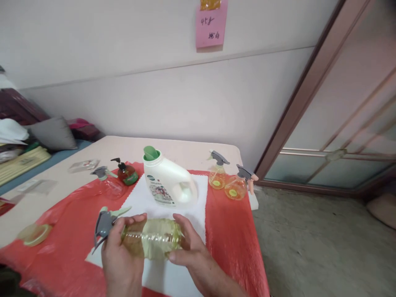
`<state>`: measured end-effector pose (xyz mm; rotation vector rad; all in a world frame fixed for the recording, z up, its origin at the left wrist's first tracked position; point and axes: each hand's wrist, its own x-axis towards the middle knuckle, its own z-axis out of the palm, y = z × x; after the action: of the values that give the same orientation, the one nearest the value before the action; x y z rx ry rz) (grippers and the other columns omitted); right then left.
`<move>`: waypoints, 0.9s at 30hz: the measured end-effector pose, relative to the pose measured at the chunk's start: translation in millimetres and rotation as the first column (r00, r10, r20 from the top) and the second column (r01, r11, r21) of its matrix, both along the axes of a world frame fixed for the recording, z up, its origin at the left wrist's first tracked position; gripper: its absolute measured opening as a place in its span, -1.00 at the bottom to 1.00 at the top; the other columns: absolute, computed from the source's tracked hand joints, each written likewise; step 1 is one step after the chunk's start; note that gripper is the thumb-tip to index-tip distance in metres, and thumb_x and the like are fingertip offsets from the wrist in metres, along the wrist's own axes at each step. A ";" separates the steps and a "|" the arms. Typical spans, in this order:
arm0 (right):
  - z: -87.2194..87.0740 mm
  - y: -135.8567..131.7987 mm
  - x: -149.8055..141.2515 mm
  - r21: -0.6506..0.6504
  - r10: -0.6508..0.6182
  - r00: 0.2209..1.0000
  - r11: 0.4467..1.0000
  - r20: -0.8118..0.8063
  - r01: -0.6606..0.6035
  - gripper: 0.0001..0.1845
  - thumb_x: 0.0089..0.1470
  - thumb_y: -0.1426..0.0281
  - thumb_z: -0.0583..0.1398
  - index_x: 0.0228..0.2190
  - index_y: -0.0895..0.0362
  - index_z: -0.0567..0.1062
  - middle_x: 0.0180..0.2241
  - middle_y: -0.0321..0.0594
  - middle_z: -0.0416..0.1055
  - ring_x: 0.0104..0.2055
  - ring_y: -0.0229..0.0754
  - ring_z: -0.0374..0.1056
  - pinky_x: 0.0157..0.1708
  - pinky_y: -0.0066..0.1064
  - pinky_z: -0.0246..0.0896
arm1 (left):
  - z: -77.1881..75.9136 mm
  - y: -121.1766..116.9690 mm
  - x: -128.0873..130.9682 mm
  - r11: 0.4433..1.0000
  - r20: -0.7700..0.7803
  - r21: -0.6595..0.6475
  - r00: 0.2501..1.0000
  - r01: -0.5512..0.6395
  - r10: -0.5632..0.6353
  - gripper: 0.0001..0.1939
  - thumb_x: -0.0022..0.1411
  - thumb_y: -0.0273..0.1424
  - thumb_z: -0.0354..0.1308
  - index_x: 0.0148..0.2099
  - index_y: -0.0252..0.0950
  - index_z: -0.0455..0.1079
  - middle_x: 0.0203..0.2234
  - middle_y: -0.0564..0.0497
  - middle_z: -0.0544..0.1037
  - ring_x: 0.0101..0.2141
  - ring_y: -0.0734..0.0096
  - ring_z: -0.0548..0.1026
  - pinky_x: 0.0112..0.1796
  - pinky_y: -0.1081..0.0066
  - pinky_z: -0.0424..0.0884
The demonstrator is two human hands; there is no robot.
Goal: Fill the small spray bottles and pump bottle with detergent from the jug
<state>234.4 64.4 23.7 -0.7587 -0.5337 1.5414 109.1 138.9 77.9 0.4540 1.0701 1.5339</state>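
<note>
One trigger spray bottle [157, 237], yellow-green, held sideways by us on the near side of the detergent jug [163, 177]; probably light, slick, slightly flexible; best gripped at neck and base. Left hand [122, 255]: raised upright, fingers clamped near the neck. Right hand [194, 247]: angled inward, fingers and thumb clamped round the base.

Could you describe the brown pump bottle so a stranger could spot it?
Start at the table and find the big white jug with the green cap. Just left of it stands a small brown bottle with a green label. Its black pump top sets it apart from the clear bottle beside it, which has a grey trigger head.
</note>
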 end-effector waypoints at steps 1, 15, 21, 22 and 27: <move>-1.2 0.4 -0.1 -0.028 -0.014 1.000 1.000 0.024 0.015 -0.11 -0.31 0.26 0.44 0.07 -0.01 0.25 -0.06 -0.21 0.41 -0.07 -0.13 0.38 -0.21 -0.37 0.30 | 0.0 0.2 -1.1 1.000 -0.006 -0.001 1.000 0.013 -0.013 -0.81 0.05 -0.26 0.19 -0.48 -0.26 0.33 -0.56 0.08 0.53 -0.33 0.34 0.53 -0.14 0.28 0.39; -2.8 2.8 1.7 -0.185 0.066 0.981 0.982 0.182 -0.032 -0.39 0.09 -0.09 0.03 -0.11 0.16 0.37 -0.39 -0.17 0.45 -0.51 -0.20 0.38 -0.57 -0.40 0.15 | -1.8 -0.5 -4.2 0.999 -0.071 0.026 0.997 0.034 -0.032 -0.78 0.06 -0.21 0.17 -0.45 -0.25 0.34 -0.51 0.08 0.55 -0.27 0.27 0.54 -0.15 0.24 0.39; 6.3 -0.6 2.5 -0.047 0.035 0.989 0.998 0.144 -0.028 -0.22 -0.28 0.20 0.42 0.02 0.00 0.31 -0.06 -0.24 0.39 -0.06 -0.18 0.33 -0.20 -0.41 0.24 | -1.1 -0.1 -3.5 1.000 -0.075 0.021 0.997 -0.013 0.015 -0.80 0.06 -0.24 0.18 -0.45 -0.25 0.34 -0.52 0.10 0.53 -0.28 0.33 0.53 -0.07 0.23 0.36; 5.2 -0.1 1.9 -0.068 0.034 0.988 0.997 0.148 -0.024 -0.24 -0.28 0.17 0.41 -0.01 0.04 0.33 -0.15 -0.23 0.42 -0.17 -0.19 0.37 -0.28 -0.41 0.24 | -0.9 -0.2 -3.5 1.000 -0.074 0.019 0.997 0.007 -0.005 -0.79 0.06 -0.22 0.19 -0.45 -0.25 0.34 -0.51 0.10 0.54 -0.27 0.32 0.53 -0.09 0.23 0.36; -3.3 2.6 0.0 -0.178 0.093 0.960 0.983 0.263 -0.047 -0.45 0.10 -0.09 0.02 -0.26 0.15 0.39 -0.41 -0.21 0.41 -0.49 -0.22 0.36 -0.54 -0.41 0.14 | -3.2 -0.7 -3.7 0.997 -0.101 0.025 0.992 0.076 -0.073 -0.77 0.04 -0.20 0.21 -0.42 -0.27 0.36 -0.45 0.05 0.58 -0.22 0.26 0.53 -0.18 0.28 0.39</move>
<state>234.4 67.0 20.4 -1.1028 -0.6411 1.5721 105.4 138.2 74.8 0.5897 1.0969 1.4745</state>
